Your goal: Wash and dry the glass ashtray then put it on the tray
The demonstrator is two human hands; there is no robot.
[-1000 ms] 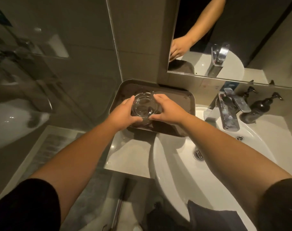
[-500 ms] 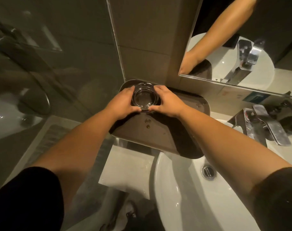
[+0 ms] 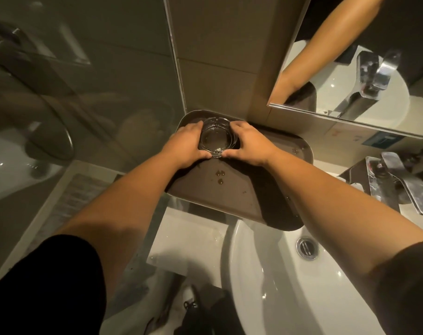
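At the far left corner of the dark brown rounded-rectangle tray (image 3: 241,197), close to where the beige tiled wall (image 3: 220,59) meets the glass shower partition (image 3: 84,93), sits the clear round glass ashtray (image 3: 216,139), upright with its hollow facing up. Both of the person's bare hands are on it. The left hand (image 3: 185,147) wraps the ashtray's left side, fingers curled along the far rim and thumb pressed at the near edge. The right hand (image 3: 250,146) mirrors it on the right side, thumb tip almost meeting the other thumb in front of the glass. So each hand is closed against the ashtray, clamping it between them. Whether its base rests fully on the tray or hangs just above it, I cannot tell from where the fingers cover it.

Several small dark droplets (image 3: 220,176) lie on the tray's bare surface just nearer than the hands. The tray's near right corner overhangs the white ceramic basin (image 3: 266,286), whose chrome drain (image 3: 307,247) shows below the right forearm. A chrome lever tap (image 3: 398,180) stands at the right, and a wall mirror (image 3: 350,68) above it reflects a forearm and the tap.
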